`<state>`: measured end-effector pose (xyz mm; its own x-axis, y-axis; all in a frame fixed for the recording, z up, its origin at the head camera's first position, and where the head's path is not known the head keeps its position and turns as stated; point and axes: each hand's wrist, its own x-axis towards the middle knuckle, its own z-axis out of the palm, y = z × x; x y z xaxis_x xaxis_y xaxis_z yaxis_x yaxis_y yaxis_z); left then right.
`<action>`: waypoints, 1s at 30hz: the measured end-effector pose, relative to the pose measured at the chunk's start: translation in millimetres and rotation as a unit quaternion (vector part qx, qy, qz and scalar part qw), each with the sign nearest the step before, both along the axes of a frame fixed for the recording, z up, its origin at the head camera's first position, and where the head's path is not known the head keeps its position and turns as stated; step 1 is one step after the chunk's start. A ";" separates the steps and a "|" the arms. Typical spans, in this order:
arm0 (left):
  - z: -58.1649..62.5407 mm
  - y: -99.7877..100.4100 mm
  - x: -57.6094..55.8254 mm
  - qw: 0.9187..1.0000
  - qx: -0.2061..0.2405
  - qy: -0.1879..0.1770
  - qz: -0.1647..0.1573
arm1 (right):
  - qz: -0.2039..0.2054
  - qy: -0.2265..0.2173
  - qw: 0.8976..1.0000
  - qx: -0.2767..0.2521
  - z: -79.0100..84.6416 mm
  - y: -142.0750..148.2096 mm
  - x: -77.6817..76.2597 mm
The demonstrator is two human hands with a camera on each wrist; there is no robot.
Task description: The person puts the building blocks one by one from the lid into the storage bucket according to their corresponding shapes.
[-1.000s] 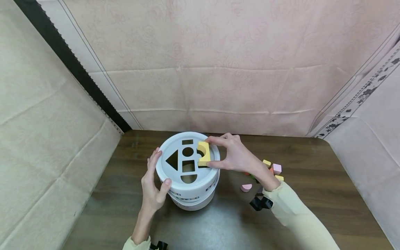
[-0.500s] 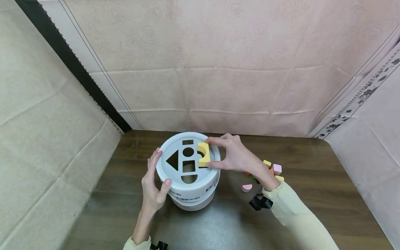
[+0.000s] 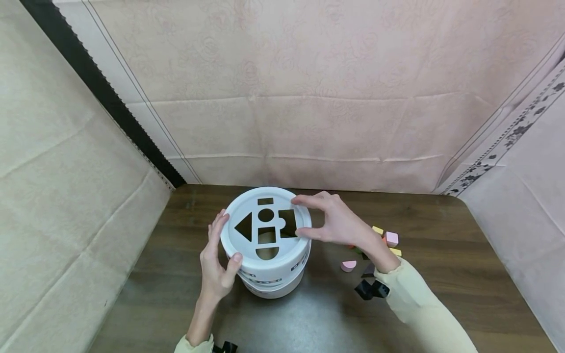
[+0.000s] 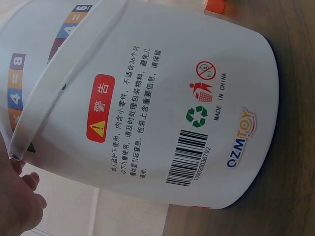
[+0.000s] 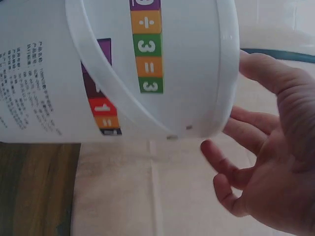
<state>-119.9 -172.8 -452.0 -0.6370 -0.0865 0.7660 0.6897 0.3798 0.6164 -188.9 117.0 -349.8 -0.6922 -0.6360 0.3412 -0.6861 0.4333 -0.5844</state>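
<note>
A white toy bucket [image 3: 271, 289] stands upright on the table, its round white lid [image 3: 240, 206] cut with several shaped holes. My left hand [image 3: 216, 264] holds the lid's rim at the left, thumb at the front and fingers along the side; the left wrist view catches only part of this hand [image 4: 19, 199] beside the bucket. At the lid's right edge, my right hand [image 3: 328, 218] has thumb and forefinger spread apart with nothing between them. The notched hole [image 3: 289, 224] beside those fingertips looks dark. In the right wrist view, the thumb lies near the rim [image 5: 227, 64].
Several small blocks lie right of the bucket, partly behind my right forearm: a pink half-round block [image 3: 348, 265], a pale pink block [image 3: 391, 239] and yellow ones [image 3: 395, 252]. Pale cloth [image 3: 309, 122] hangs behind the wooden table [image 3: 441, 255].
The yellow notched block has left my right hand and gone out of sight at the notched hole. My right hand has shifted slightly right. The left hand stays on the rim.
</note>
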 end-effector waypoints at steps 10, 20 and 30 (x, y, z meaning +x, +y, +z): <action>-3.0 2.1 -2.6 1.000 0.005 0.009 -0.001 | -0.109 -0.001 0.989 -0.098 -14.6 75.2 2.3; -3.7 0.5 -3.1 1.000 0.016 0.025 0.003 | -0.218 -0.026 0.972 -0.088 -53.3 142.8 19.4; -4.3 2.0 -4.3 0.999 0.018 0.029 0.001 | -0.253 -0.043 0.966 -0.022 -103.1 166.0 51.1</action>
